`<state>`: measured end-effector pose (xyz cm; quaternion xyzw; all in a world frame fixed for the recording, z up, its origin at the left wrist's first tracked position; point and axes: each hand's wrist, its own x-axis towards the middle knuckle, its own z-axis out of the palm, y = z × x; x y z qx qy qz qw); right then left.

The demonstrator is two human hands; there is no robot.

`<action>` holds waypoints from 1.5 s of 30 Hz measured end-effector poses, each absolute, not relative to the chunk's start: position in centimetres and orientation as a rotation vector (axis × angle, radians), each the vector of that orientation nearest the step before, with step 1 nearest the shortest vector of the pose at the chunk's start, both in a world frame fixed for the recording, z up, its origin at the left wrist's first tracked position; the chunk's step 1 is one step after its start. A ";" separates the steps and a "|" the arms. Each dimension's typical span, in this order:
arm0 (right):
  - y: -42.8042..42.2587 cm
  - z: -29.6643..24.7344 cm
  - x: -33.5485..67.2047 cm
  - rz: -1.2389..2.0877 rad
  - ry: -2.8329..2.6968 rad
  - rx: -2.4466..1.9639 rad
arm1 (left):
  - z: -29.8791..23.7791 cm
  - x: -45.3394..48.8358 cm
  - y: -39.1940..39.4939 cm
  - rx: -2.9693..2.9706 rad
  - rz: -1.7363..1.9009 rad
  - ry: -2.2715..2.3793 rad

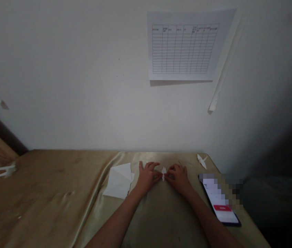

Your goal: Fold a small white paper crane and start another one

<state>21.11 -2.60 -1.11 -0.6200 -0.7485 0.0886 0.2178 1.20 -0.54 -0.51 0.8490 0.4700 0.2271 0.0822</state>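
Observation:
A small folded white paper piece (pixel 164 173) stands on the gold cloth (pixel 161 213) between my hands. My left hand (pixel 148 176) pinches its left side with thumb and forefinger, the other fingers spread on the cloth. My right hand (pixel 178 176) pinches its right side, fingers curled. A stack of creased white paper sheets (pixel 120 181) lies just left of my left hand.
A phone (pixel 219 199) with a lit screen lies at the table's right edge. A finished paper crane (pixel 202 160) sits at the back right corner, another (pixel 5 170) at the far left. The wall behind holds a printed table sheet (pixel 184 48). The bare wooden tabletop (pixel 40 193) extends left.

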 end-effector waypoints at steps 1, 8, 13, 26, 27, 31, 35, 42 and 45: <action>-2.5 -1.3 21.2 0.255 -2.054 -1.712 | -0.6 1.3 -0.6 2.534 0.691 1.407; -1.9 -2.0 21.2 0.241 -2.001 -1.655 | -0.7 1.3 -0.4 2.523 0.735 1.400; -1.8 -2.1 21.0 0.230 -1.945 -1.610 | -0.7 1.5 -0.4 2.499 0.723 1.414; -1.4 -2.6 21.4 0.239 -1.948 -1.612 | -0.1 1.5 -0.8 2.494 0.684 1.421; -1.3 -2.6 21.4 0.243 -1.952 -1.616 | 0.0 1.5 -0.8 2.505 0.680 1.423; -1.2 -2.5 21.3 0.259 -1.931 -1.642 | 0.0 1.7 -0.8 2.529 0.651 1.462; -1.4 -2.2 21.3 0.255 -1.914 -1.669 | 0.0 1.7 -0.6 2.504 0.633 1.508; -2.0 -1.7 21.0 0.264 -1.874 -1.730 | 0.0 1.7 -0.7 2.443 0.603 1.551; -2.2 -1.7 20.7 0.250 -1.863 -1.744 | -0.1 1.8 -0.7 2.407 0.617 1.559</action>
